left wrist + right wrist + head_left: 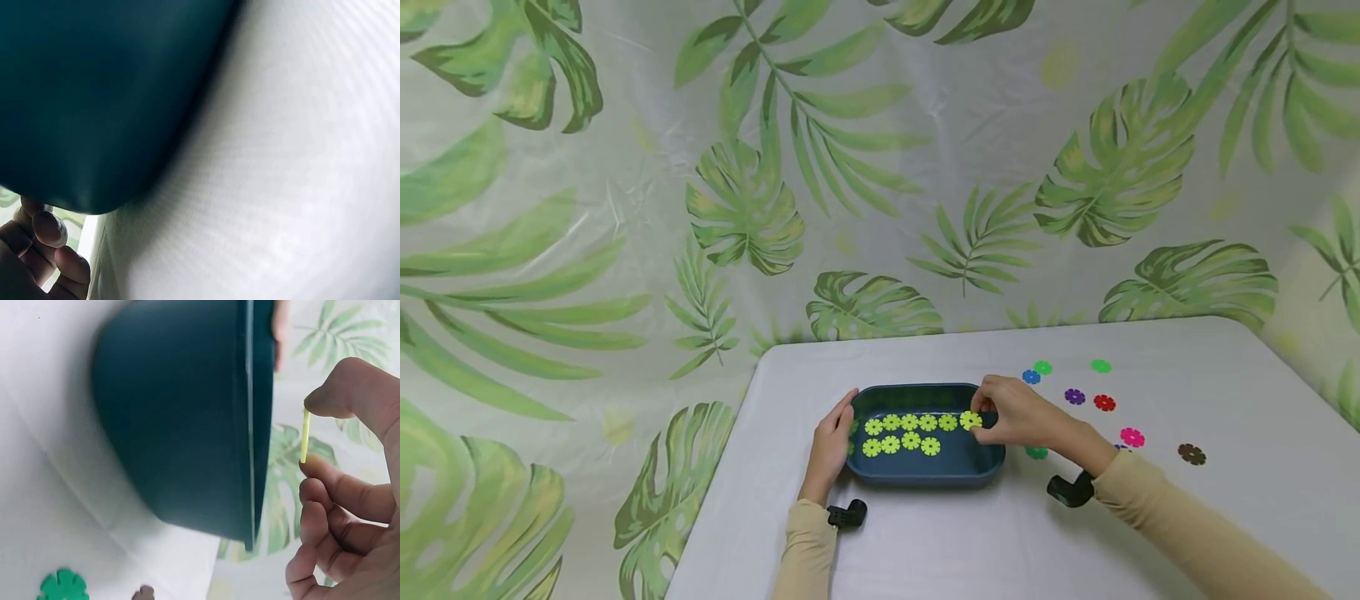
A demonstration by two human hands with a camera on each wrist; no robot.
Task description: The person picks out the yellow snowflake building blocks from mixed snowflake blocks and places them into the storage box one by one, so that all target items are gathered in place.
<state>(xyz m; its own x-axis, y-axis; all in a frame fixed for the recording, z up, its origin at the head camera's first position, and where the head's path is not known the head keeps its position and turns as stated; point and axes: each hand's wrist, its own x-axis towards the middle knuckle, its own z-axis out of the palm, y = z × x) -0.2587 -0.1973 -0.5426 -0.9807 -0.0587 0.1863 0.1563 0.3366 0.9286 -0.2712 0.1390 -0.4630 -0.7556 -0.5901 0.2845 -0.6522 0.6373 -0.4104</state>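
A dark blue-green oval tray (925,480) stands on the table, with several yellow-green notched flower-shaped discs (891,445) in two rows on its floor. My left hand (831,446) holds the tray's left side at the rim; in the left wrist view its fingertips (50,228) show at the tray's edge. Over the tray's right end, my right hand (1017,412) pinches another yellow disc (971,420) between thumb and forefinger. The right wrist view shows this disc (305,436) edge-on, above the rim, with the other fingers curled below.
Loose discs lie right of the tray, among them a red one (1104,403), a purple one (1075,397), a pink one (1132,437), a brown one (1192,454) and a blue one (1032,377). A leaf-patterned sheet (865,242) hangs behind the white table (925,542).
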